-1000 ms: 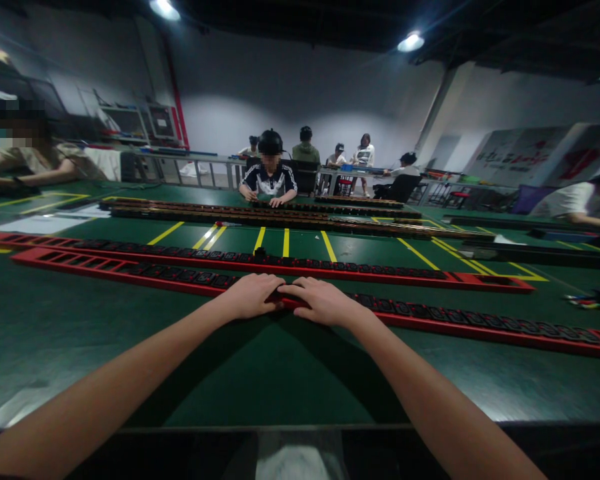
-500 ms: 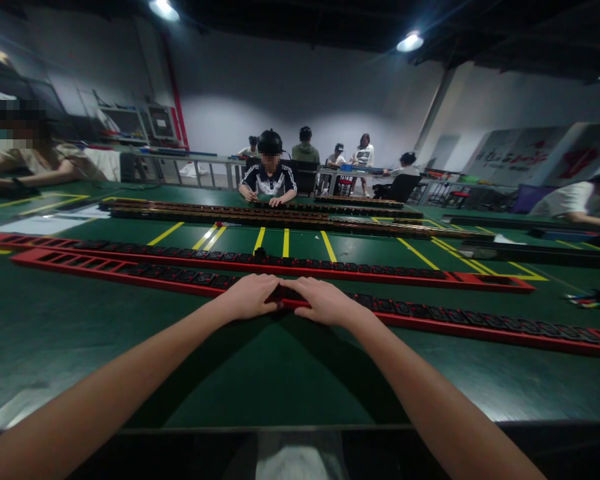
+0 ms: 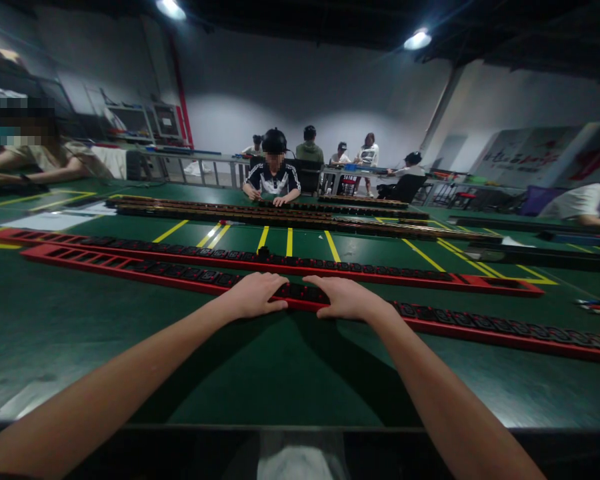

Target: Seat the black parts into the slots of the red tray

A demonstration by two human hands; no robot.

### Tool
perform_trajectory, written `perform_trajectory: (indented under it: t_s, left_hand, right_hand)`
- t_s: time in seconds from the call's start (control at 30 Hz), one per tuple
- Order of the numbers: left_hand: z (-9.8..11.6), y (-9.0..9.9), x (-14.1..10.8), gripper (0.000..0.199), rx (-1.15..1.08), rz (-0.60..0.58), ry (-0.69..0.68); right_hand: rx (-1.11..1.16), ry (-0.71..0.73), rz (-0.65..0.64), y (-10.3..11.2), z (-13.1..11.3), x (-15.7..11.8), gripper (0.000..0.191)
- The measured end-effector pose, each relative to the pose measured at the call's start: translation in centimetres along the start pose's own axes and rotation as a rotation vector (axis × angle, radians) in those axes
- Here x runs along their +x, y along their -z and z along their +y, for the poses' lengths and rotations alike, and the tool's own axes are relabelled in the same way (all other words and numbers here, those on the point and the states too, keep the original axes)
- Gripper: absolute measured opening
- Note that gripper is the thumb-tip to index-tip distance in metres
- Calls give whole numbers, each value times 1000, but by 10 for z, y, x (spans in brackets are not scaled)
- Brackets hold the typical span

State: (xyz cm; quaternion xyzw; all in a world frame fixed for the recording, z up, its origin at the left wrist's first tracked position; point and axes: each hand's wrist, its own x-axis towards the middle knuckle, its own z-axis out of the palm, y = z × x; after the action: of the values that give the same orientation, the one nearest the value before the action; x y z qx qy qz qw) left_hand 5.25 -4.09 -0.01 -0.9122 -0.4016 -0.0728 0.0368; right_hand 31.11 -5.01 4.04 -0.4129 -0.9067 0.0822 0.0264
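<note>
A long red frame (image 3: 305,305) lies crosswise in front of me on the green table. A row of black square pieces (image 3: 297,291) fills most of its length, while slots towards its left end stand open. My left hand (image 3: 255,293) straddles the frame near its middle, fingers over the far side and thumb at the near wall. Just to the right, my right hand (image 3: 350,299) grips the same frame in a like way. Between the hands a short stretch of black pieces shows. What lies under my palms and fingers is hidden.
Behind lies a second red frame (image 3: 500,283) with black pieces and a small black block (image 3: 263,251) on it. Further back are long brown-and-black strips (image 3: 220,212), yellow tape lines (image 3: 333,247) and white sheets (image 3: 50,220). A co-worker (image 3: 274,177) sits opposite; others sit left and right.
My right hand has slid to the right along the red frame, widening the gap between my hands and uncovering black pieces. My left hand stays nearly in place. The view has shifted slightly.
</note>
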Motion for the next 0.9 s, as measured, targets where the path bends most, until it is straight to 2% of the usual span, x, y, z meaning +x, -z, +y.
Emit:
perform_trajectory:
  t_s: [0.2, 0.47, 0.7, 0.9]
  left_hand:
    - [-1, -1, -1, 59, 6, 30, -16]
    - [-3, 0, -1, 55, 20, 37, -5]
    - [0, 1, -1, 46, 49, 5, 27]
    - [1, 0, -1, 47, 26, -17, 30]
  right_hand:
    - [-79, 30, 59, -3, -4, 2, 87]
    - [-50, 45, 208, -24, -20, 16, 72]
    - [-23, 156, 177, -27, -19, 18, 69]
    - [-13, 169, 157, -27, -20, 18, 67]
